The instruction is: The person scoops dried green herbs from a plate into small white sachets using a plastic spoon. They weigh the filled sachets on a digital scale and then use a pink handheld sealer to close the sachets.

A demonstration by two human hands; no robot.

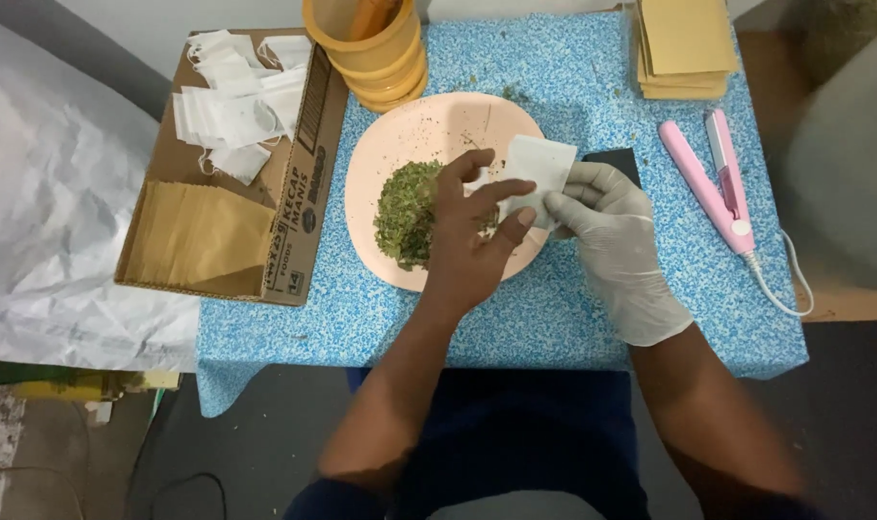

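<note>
Over the pink plate, both hands meet on a small white filter bag. The gloved right hand pinches the bag's lower edge between thumb and fingers, and the bare left hand clasps the same edge from the other side, so the bag stands up above the fingertips of both. Just left of the bare hand, a heap of dried green herb lies on the plate. A cardboard box of white bags sits further left, a pink hair straightener to the right, tan envelopes behind.
</note>
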